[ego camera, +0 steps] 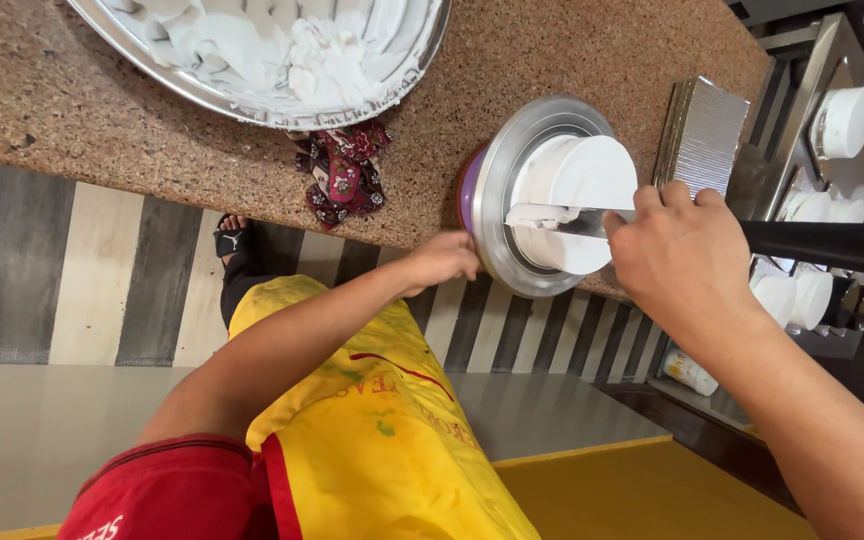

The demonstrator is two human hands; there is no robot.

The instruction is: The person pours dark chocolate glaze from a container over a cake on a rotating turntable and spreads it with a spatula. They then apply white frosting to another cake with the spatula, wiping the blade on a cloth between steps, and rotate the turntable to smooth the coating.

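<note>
A speckled brown stone worktop runs across the upper part of the view, with a striped grey and cream panel below its edge. Taking the round steel turntable as the landmark: far to its left and further back on the worktop sits a wide steel bowl smeared with white cream, and between bowl and turntable a small patterned red cloth lies crumpled near the worktop's edge.

The left hand comes next, fingers curled against the turntable's near rim, touching it at its lower left side; I cannot tell how firmly it grips. On the turntable stands the white cake, a smooth cylinder coated in cream, centred on the plate.

Right of the cake, the right hand is closed in a fist around the handle of a flat metal spatula. The blade's long axis runs across the view, from the hand leftward, lying along the cake's surface with cream on it. So the cake lies just left of the right hand, which is the nearer one to it; the left hand meets only the rim.

Right of the turntable, a stack of silver boards leans, and beyond it shelves hold more white cakes.
</note>
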